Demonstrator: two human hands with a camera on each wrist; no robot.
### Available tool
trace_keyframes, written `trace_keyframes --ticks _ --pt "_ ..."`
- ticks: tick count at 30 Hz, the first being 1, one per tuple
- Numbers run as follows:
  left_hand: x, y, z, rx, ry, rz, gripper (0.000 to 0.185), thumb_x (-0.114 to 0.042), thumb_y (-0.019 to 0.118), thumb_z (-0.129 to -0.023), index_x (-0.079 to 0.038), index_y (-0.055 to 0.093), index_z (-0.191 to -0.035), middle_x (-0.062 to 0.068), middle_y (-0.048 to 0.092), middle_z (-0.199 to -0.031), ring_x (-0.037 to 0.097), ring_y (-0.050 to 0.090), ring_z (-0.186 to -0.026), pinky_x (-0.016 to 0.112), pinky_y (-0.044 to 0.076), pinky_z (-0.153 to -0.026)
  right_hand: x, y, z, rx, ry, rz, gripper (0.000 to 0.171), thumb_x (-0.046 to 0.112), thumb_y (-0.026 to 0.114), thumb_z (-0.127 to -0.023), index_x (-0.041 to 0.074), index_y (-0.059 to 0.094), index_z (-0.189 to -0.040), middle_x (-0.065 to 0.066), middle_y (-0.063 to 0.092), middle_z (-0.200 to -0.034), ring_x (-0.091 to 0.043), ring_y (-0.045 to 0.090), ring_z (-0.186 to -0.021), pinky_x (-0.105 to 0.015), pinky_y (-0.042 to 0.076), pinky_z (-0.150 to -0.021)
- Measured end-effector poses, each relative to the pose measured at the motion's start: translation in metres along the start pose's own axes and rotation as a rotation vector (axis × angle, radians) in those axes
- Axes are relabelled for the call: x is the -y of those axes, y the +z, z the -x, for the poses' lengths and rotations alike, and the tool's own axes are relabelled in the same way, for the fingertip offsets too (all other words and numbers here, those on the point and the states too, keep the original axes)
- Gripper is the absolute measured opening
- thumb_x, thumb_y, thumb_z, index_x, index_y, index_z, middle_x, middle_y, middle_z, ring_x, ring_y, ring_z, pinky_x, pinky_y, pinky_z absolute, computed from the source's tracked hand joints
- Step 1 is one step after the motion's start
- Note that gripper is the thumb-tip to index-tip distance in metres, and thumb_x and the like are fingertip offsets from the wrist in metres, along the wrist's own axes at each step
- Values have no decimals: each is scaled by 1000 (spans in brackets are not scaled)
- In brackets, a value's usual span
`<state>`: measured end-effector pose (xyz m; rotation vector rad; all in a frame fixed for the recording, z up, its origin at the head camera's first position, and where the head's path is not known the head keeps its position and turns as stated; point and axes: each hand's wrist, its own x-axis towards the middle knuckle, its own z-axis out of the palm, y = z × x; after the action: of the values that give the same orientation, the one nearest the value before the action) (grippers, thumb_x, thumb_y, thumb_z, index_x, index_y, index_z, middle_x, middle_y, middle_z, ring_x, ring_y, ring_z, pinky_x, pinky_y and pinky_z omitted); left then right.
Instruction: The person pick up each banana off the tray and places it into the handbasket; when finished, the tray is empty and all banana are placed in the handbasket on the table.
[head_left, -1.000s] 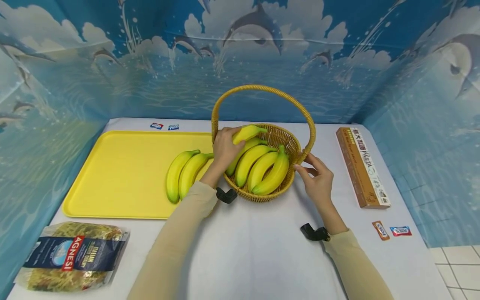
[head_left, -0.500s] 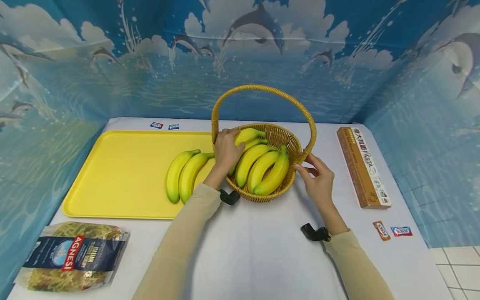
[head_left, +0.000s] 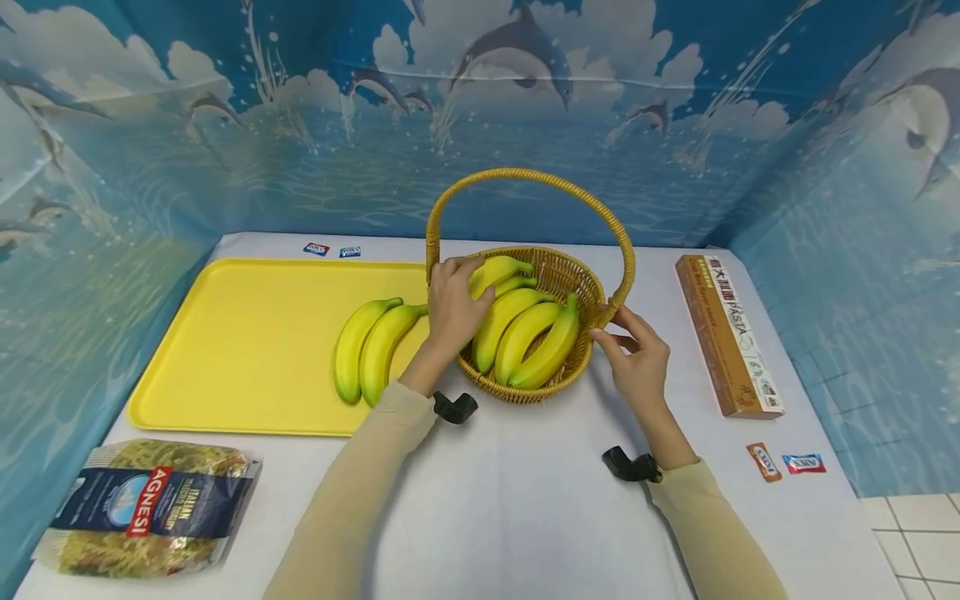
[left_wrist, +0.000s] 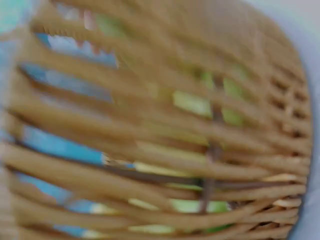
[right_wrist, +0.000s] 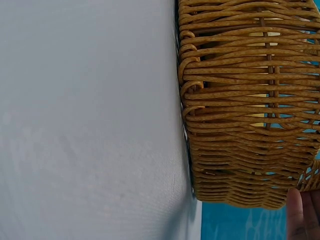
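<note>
Bananas filled the wicker basket [head_left: 558, 379], which stood on the white counter [head_left: 517, 500] and served as the landmark for everything else. Inside it, at its left rim, the left hand [head_left: 452, 307] lay over the top banana [head_left: 501, 268], fingers curled around the fruit in a grip, with four more bananas [head_left: 525, 333] packed side by side just right of that hand. Against the basket's right side, where the arched handle [head_left: 525, 177] met the rim, the right hand [head_left: 637, 358] rested with fingers loosely extended, touching the weave rather than clasping it; the right wrist view showed only a fingertip at the basket wall [right_wrist: 240, 110]. The left wrist view was blurred weave with yellow-green showing through the gaps.

Left of the basket lay a yellow tray [head_left: 240, 342] with two bananas [head_left: 367, 350] on its near right part, close to the basket. Right of the basket sat a long pasta box [head_left: 727, 333], and well to its near left a bag of noodles [head_left: 150, 508].

Judging from this, the step in hand was handling one banana at the basket while the other hand steadied it. The next move would call for a firm hold on that fruit and a path clear of the handle arch.
</note>
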<state>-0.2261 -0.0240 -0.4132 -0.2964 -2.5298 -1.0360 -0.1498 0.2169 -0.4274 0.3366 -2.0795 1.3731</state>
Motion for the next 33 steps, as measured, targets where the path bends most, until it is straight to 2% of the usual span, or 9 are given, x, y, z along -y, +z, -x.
trace_keyframes --ticks 4,8,13,18,21,24,28,33 --pt "-10 -29 18 46 -34 99 42 -19 71 -88 -5 64 -127 16 59 -127 35 49 -114 49 44 -93 -1 0 0 2 1 -3 49 -18 70 -77 -13 60 -124 -35 65 -106 7 61 -101 -10 52 -78" --pt "-5 -64 34 34 -98 148 47 -20 70 -88 -7 62 -132 16 57 -130 34 47 -117 50 40 -97 -1 0 -1 2 5 -15 48 -18 70 -77 -13 61 -124 -35 65 -106 7 61 -101 -10 52 -78" --pt "26 -101 49 -74 -190 155 49 -18 71 -87 -6 59 -134 17 54 -131 34 46 -118 50 39 -96 -2 0 0 -4 10 -11 47 -18 70 -77 -13 61 -123 -34 65 -106 9 60 -100 -10 52 -77" --pt "68 -126 61 -181 -310 151 52 -17 71 -88 -5 56 -137 20 50 -135 35 45 -120 48 41 -97 -2 -1 0 1 14 -11 48 -17 70 -77 -13 60 -124 -34 65 -107 9 60 -101 -10 52 -78" --pt "90 -132 65 -210 -375 146 55 -16 70 -88 -5 53 -139 21 47 -137 35 45 -119 48 40 -97 -2 -2 1 -2 18 -12 48 -18 70 -77 -13 60 -124 -35 65 -107 9 60 -100 -9 52 -77" --pt "106 -131 67 -191 -429 150 58 -16 70 -89 -5 50 -142 21 44 -140 36 44 -120 48 39 -98 -2 -2 2 -8 24 -14 48 -18 70 -77 -14 60 -124 -35 64 -107 9 60 -100 -9 52 -77" --pt "117 -126 69 -134 -480 178 62 -17 69 -90 -6 45 -146 21 40 -143 38 43 -124 49 39 -100 -2 -2 2 -7 28 -18 48 -19 70 -77 -14 60 -124 -35 64 -107 9 60 -100 -9 52 -77" --pt "122 -119 70 -75 -526 183 63 -20 68 -90 -7 43 -147 20 39 -146 37 42 -126 49 39 -99 -2 -1 1 1 19 -14 49 -19 70 -77 -13 60 -124 -35 64 -107 10 60 -101 -9 52 -77"
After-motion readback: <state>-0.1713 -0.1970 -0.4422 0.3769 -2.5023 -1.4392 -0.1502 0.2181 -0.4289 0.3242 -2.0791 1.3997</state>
